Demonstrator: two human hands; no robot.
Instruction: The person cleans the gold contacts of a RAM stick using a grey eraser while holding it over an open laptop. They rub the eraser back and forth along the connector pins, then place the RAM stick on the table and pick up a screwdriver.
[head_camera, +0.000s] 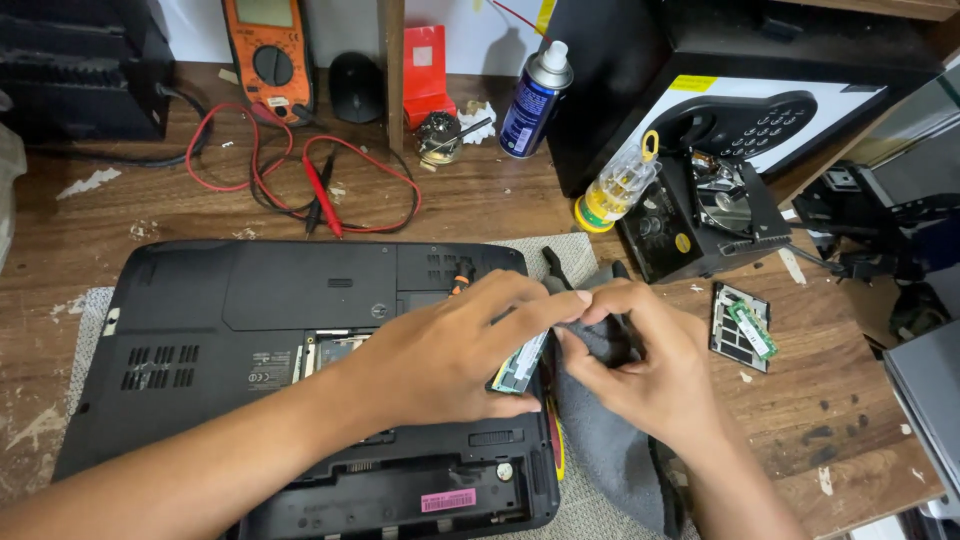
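1. Near the centre of the frame, our left hand (440, 350) grips a thin green memory module with a white label (520, 365) by its edges, thumb beneath and fingers above.
2. Just right of it, our right hand (640, 365) pinches a dark grey cloth (600, 440) against the module's upper end; the cloth hangs down toward the bottom edge.
3. The module sits over the right edge of a black upturned laptop (250, 330), which fills the lower left and has an open bay under our left wrist.
4. At the right, a second green memory stick lies on a small black cover plate (745, 330) on the brown wooden desk (480, 200).
5. Along the top we see an orange multimeter (268, 55) with red leads, a blue spray can (535, 100) and a yellow-capped clear screwdriver handle (620, 185).
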